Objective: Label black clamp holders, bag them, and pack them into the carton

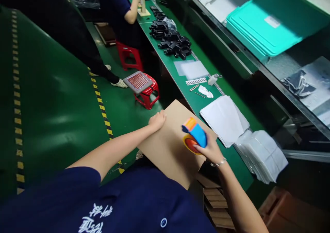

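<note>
A brown cardboard box (170, 147) lies in front of me at the edge of the green workbench (180, 71). My left hand (157, 120) is closed over the box's far left edge. My right hand (210, 150) grips a tape dispenser (195, 134) with a blue and orange body and an orange roll, pressed against the box's top face near its right side.
Stacks of white bags (260, 155) and white sheets (223, 119) lie on the bench to the right. Black parts (171, 39) are piled farther along. Two red stools (145, 88) stand on the green floor. Another person (116, 9) works at the bench's far end. Flat cartons (215, 198) sit below.
</note>
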`<state>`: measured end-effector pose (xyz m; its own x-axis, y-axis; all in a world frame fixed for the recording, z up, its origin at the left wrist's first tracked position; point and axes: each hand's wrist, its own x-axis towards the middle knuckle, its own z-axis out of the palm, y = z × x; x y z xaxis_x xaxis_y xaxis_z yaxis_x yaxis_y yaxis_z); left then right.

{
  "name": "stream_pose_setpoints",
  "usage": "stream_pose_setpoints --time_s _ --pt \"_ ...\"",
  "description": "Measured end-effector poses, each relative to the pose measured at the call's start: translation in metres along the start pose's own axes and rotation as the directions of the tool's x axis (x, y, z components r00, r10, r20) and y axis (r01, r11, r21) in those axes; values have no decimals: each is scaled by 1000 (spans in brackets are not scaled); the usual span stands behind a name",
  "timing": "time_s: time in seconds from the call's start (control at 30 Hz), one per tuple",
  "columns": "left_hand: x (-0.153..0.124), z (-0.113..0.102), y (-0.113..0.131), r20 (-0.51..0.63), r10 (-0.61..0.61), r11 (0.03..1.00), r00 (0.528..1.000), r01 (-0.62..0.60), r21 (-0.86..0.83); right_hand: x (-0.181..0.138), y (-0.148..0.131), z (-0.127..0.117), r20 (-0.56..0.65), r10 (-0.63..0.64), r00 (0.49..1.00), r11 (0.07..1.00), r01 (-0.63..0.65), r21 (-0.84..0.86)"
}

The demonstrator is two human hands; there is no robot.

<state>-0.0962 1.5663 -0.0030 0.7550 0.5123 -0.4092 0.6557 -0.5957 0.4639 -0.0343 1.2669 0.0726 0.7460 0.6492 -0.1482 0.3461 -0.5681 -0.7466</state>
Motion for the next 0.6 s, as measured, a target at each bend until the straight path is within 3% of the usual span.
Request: stream_pose_setpoints --time_s 0.07,0.17,0.33,0.47,0.6 --pt "3 -3 -4 14 1 995 1000 0 -102 28 -37 34 110 -144 984 988 149 -38" --pt "7 -14 -11 36 10 956 999 1 -293 45 -52 62 156 -181 971 974 199 -110" --pt "-14 -38 -23 28 52 763 998 -22 -646 41 -41 63 169 -154 974 955 191 -228" --pt "-40 -44 -21 230 206 531 951 89 -843 37 -45 63 174 -160 972 938 205 -281" --pt "-42 -48 -20 334 290 333 897 232 -914 36 -49 63 188 -176 966 931 226 -288"
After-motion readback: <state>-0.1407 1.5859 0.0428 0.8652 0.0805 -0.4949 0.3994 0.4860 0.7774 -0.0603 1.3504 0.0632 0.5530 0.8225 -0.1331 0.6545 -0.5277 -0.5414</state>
